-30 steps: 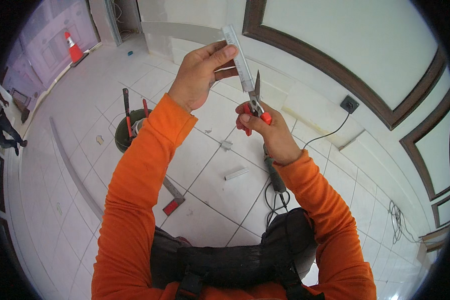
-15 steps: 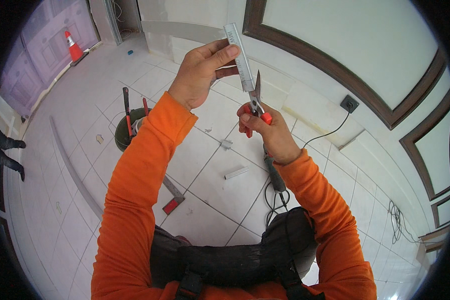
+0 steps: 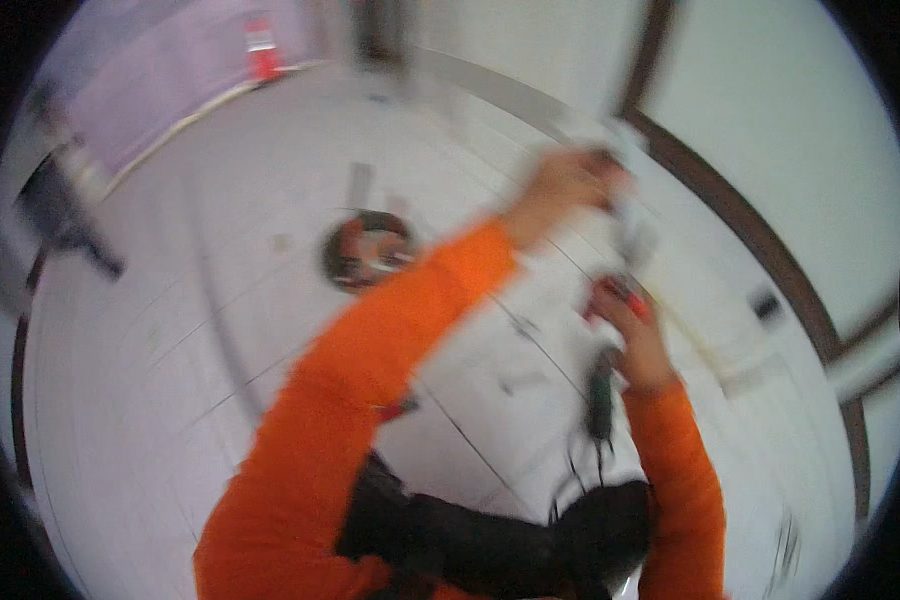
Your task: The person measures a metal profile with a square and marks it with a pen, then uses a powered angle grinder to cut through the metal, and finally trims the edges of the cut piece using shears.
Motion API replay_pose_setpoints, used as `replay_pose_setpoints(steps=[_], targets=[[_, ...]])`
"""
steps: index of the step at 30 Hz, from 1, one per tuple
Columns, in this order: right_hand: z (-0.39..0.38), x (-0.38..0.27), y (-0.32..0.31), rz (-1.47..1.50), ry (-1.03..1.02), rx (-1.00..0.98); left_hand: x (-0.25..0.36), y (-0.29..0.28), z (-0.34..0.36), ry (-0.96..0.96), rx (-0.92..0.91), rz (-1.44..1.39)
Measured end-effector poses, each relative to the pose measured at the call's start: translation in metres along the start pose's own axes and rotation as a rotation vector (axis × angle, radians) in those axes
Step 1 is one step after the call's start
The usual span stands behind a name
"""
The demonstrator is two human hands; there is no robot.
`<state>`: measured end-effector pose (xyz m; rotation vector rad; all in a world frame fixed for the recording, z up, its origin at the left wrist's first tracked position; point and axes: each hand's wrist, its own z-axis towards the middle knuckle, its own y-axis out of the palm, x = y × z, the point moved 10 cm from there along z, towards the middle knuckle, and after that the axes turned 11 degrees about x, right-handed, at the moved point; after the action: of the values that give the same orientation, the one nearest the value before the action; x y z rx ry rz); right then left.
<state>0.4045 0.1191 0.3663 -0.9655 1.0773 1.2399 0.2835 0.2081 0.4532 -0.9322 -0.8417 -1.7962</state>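
Motion blurs this moment. Up in front of the wall, my left hand (image 3: pixel 558 188) is closed around a short silver metal channel (image 3: pixel 625 203), now only a pale smear. Below it and to the right, my right hand (image 3: pixel 625 325) grips the red handles of metal snips (image 3: pixel 633 302). Their blades point up toward the channel's lower end; whether they touch it cannot be made out. On the tiles beneath lie a small metal offcut (image 3: pixel 525 382) and another grey scrap (image 3: pixel 523 325). A dark corded power tool (image 3: pixel 599 400) rests below my right hand.
A round dark bucket (image 3: pixel 332 262) with red-handled tools stands left of centre. Near my left forearm shows a red tool end (image 3: pixel 400 408). A long strip (image 3: pixel 220 315) lies at left, near another person's legs (image 3: pixel 82 232). An orange cone (image 3: pixel 262 52) stands far back.
The whole view has swung, so the scene sits further right and is smeared. My left hand still holds the channel and my right hand the snips, slightly further apart.
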Motion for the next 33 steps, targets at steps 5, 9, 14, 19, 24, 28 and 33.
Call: replay_pose_setpoints(steps=[5,9,14,19,24,28,33], targets=[[-0.033,0.003,-0.078,0.032,0.051,0.153,-0.007,0.091,-0.003,-0.066,-0.092,-0.260],[-0.035,0.014,-0.037,0.090,0.060,0.021,0.004,0.054,-0.020,-0.052,-0.041,-0.181],[-0.014,0.019,-0.030,0.081,0.038,-0.094,0.004,0.045,-0.016,-0.116,-0.011,-0.193],[-0.023,-0.002,-0.027,0.043,-0.045,0.098,0.013,0.036,-0.018,-0.173,-0.024,-0.177],[-0.021,-0.001,-0.030,0.056,-0.088,0.136,0.028,0.037,-0.021,-0.124,-0.059,-0.099],[-0.026,0.000,-0.015,0.155,-0.114,0.024,0.025,0.035,-0.029,-0.194,-0.066,-0.144],[-0.023,0.000,0.001,0.190,-0.116,-0.004,0.032,0.034,-0.027,-0.219,-0.071,-0.133]])
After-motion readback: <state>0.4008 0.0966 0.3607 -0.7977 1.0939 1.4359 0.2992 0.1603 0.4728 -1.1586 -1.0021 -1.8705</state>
